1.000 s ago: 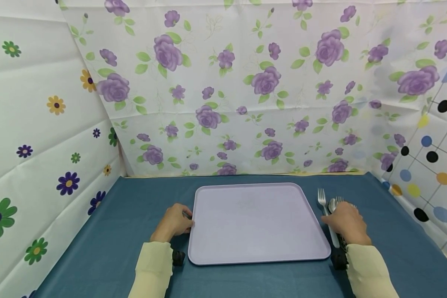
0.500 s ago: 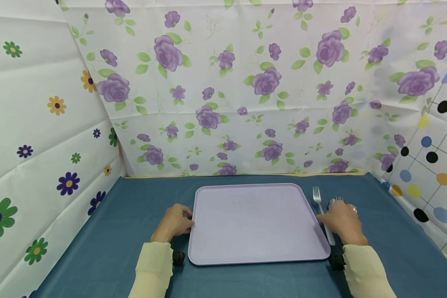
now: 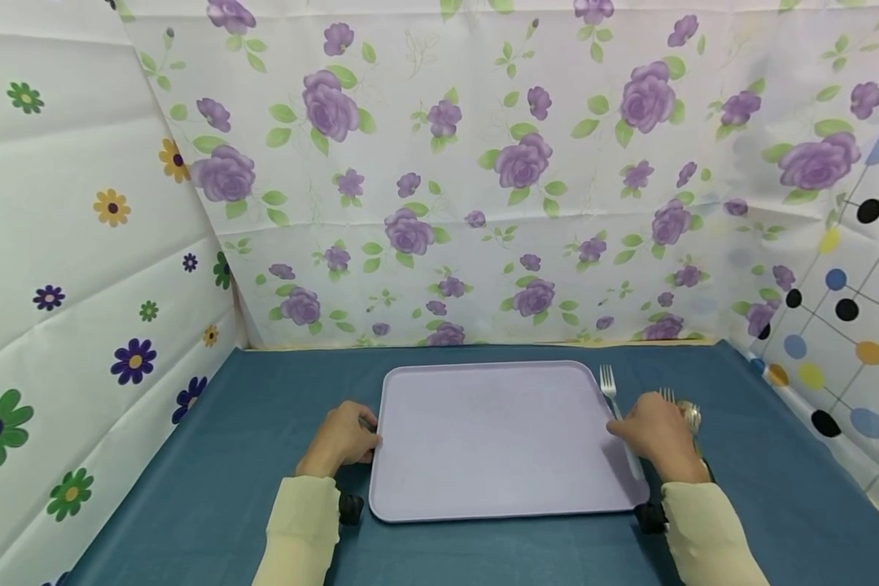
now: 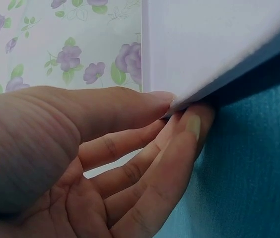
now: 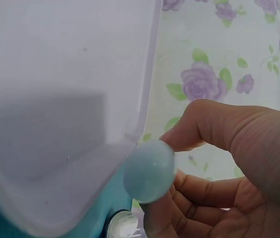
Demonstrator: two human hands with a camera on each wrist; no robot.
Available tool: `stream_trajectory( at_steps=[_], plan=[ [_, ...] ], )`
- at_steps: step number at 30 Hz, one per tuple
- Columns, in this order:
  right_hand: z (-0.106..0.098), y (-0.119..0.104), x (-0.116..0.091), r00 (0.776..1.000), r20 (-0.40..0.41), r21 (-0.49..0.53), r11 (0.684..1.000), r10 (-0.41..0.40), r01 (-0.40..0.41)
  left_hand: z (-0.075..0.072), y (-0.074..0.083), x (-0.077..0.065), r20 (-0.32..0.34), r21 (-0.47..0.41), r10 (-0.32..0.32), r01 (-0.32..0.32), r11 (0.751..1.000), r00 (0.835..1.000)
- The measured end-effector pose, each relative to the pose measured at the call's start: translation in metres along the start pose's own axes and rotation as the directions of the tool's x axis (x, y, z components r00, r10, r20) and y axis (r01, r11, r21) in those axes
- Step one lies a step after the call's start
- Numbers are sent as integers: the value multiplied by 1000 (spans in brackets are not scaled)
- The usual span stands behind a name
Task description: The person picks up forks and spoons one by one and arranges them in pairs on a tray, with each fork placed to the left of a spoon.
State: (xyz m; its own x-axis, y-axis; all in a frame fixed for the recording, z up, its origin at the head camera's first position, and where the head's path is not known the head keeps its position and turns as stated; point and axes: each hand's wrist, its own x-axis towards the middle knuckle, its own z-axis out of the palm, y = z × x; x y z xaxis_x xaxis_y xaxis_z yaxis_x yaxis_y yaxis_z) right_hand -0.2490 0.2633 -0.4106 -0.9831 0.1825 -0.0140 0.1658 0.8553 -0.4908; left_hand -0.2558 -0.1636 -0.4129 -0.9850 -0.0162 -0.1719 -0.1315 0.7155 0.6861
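A pale lilac rectangular tray point(image 3: 505, 439) lies on the blue cloth. My left hand point(image 3: 344, 435) pinches its left edge; in the left wrist view the thumb is on top and fingers reach under the rim point(image 4: 194, 96). My right hand point(image 3: 658, 435) holds a fork point(image 3: 607, 381) by its pale handle, between thumb and fingers. The tines point to the back wall, and the fork overlaps the tray's right edge in the head view. In the right wrist view the rounded handle end point(image 5: 150, 171) faces the camera, beside the tray's rim. The grip partly hides the handle.
More cutlery lies right of my right hand, partly hidden: fork tines point(image 3: 666, 395) and a shiny metal piece point(image 3: 692, 417). A blue cloth point(image 3: 278, 382) covers the table. Flower-print sheets point(image 3: 410, 163) stand at the back and left, a dotted one point(image 3: 842, 325) at the right.
My right hand has moved left with the fork, away from the other cutlery to the tray's right edge. The left hand and tray have not moved.
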Motion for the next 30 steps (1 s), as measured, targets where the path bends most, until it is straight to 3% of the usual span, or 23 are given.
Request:
stream_trajectory(
  at_steps=[20,30],
  plan=[
    [18,-14,0,997,-22,51,996,-75,77,4,-1,-1,-10,1,4,-4,1000,1000],
    [29,-25,-3,994,-44,49,994,-100,102,3,-1,0,28,-19,-2,2,1000,1000]
  ],
)
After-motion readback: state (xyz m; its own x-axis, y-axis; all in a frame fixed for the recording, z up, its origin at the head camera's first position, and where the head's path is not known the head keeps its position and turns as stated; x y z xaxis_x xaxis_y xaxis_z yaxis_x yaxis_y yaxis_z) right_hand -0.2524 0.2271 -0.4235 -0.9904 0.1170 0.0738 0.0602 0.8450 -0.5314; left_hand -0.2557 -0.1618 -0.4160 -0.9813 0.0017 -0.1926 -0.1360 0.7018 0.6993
